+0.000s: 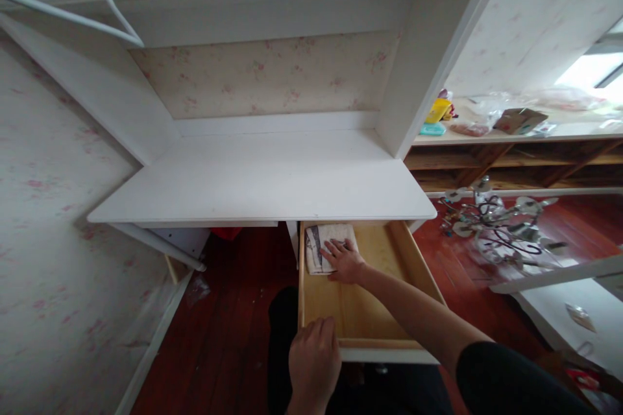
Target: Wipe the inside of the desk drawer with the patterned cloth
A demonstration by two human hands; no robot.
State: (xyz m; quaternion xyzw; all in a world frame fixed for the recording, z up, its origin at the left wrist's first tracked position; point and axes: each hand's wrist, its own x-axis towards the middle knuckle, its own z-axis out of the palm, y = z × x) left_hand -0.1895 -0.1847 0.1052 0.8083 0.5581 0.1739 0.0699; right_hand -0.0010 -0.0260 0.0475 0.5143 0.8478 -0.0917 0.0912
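A wooden drawer (370, 311) is pulled out from under the white desk (272, 175). Inside it, at the back left, lies a folded pale cloth (315, 259) with a dark stripe. My right hand (344, 262) rests on the cloth, fingers spread, palm down. At the drawer's front left corner is my left hand (315, 360), its fingers curled over the front edge; the fingertips are hidden.
A chandelier (506, 227) lies on the red floor at the right. Behind it is a low wooden shelf (511, 141) with bags and a box on top. A white cable (73, 18) hangs at upper left. White furniture (559, 311) stands at lower right.
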